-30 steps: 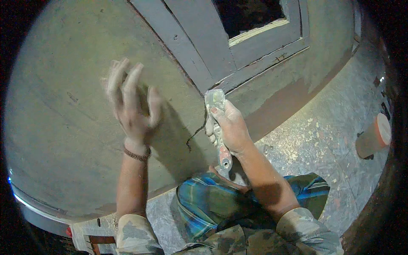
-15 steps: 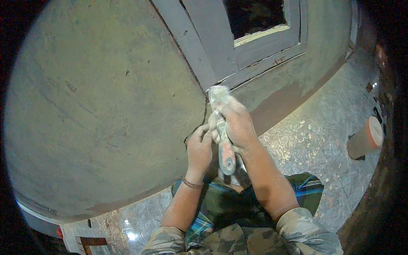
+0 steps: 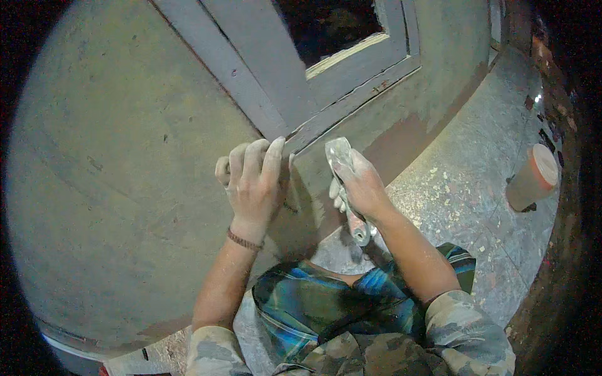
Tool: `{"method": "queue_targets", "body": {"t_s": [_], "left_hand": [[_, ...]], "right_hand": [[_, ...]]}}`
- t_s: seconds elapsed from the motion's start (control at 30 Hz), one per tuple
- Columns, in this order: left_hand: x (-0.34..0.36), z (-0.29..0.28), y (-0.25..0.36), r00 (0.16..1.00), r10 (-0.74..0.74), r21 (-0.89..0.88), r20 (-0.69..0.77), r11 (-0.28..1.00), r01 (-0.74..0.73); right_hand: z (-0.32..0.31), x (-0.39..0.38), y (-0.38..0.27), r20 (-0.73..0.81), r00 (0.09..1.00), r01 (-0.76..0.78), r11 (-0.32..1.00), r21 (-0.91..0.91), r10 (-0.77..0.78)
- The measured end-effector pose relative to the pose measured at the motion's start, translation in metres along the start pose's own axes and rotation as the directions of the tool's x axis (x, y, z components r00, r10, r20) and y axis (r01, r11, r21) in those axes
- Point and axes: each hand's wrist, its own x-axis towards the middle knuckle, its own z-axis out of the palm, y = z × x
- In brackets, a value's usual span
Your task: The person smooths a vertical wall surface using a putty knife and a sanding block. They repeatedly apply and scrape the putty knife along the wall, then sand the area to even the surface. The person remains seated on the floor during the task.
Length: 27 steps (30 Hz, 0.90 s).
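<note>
My left hand (image 3: 254, 178), dusted white, is up at the wall (image 3: 157, 207), close under the lower corner of the grey wooden window frame (image 3: 266, 103). Its fingers are bent and a little apart, with no object visible among them. To the right of it, my right hand (image 3: 365, 191) grips a putty knife (image 3: 358, 230). The knife's whitish blade points up, and its worn red and grey handle hangs below the fist. White powder coats these fingers too. Blade and wall look apart. A crack in the plaster below the frame corner is mostly hidden by my left hand.
A lidded plastic container (image 3: 532, 178) stands on the floor at the right. Pale flakes (image 3: 433, 203) lie scattered over the tiled floor (image 3: 495, 250) near the wall's foot. A dark window pane (image 3: 332, 28) sits in the frame above.
My left hand has left the putty knife and risen to the wall by the frame corner. My right hand has drawn the knife rightward, away from that corner. The view has shifted.
</note>
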Motion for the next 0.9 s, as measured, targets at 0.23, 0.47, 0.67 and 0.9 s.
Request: {"method": "queue_targets", "body": {"t_s": [0.23, 0.47, 0.67, 0.9], "left_hand": [[0.015, 0.008, -0.007, 0.987, 0.163, 0.088, 0.009, 0.983, -0.163], [0.014, -0.007, -0.003, 0.985, 0.146, 0.114, 0.098, 0.981, -0.156], [0.016, -0.007, -0.005, 0.969, 0.166, 0.141, 0.182, 0.971, -0.193], [0.015, -0.009, -0.005, 0.976, 0.125, 0.188, 0.18, 0.969, -0.159]], "right_hand": [[-0.038, 0.001, -0.001, -0.035, 0.999, -0.002, 0.989, 0.149, 0.007], [-0.042, 0.045, -0.031, -0.073, 0.991, 0.131, 0.948, 0.29, -0.115], [-0.038, 0.053, -0.033, 0.029, 0.998, 0.034, 0.918, 0.396, -0.049], [-0.031, 0.052, -0.036, -0.02, 0.996, 0.087, 0.931, 0.354, -0.085]]}}
